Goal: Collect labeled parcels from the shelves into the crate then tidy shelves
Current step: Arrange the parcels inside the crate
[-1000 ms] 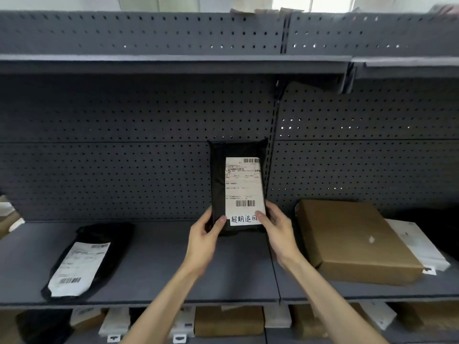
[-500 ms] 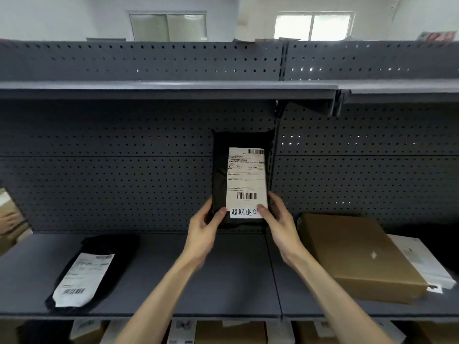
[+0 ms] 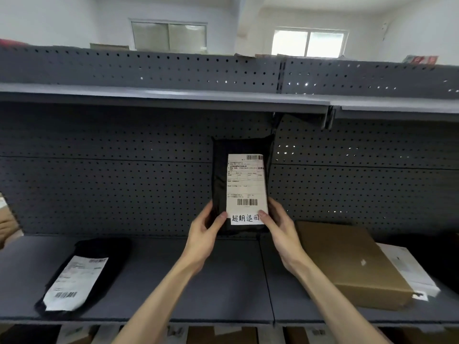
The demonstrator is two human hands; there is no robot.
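1. Black parcel (image 3: 221, 184) held upright in front of the pegboard back panel (image 3: 124, 180), just above the middle shelf (image 3: 154, 274), white shipping label (image 3: 246, 188) facing the camera with handwritten characters along its bottom edge.
2. Gripped at its lower left edge by the left hand (image 3: 202, 234), thumb laid across the front of the black wrap, fingers curled behind.
3. Gripped at its lower right edge by the right hand (image 3: 280, 229), thumb pressing the label's bottom right corner, fingers wrapped round the back.
4. Lying flat on the shelf to the left, well apart from the hands: a second black parcel (image 3: 104, 254) with its own white label (image 3: 74, 284) turned up.
5. Resting on the shelf just right of the right forearm: a brown cardboard box (image 3: 347, 261), with a white flat package (image 3: 407, 269) tucked partly beneath its right side.
6. Overhead, an upper shelf (image 3: 173, 95); above it, more pegboard and two windows (image 3: 308, 43) in a white wall.
7. Below the shelf edge, blurred parcels and cartons (image 3: 218, 335) on a lower level.
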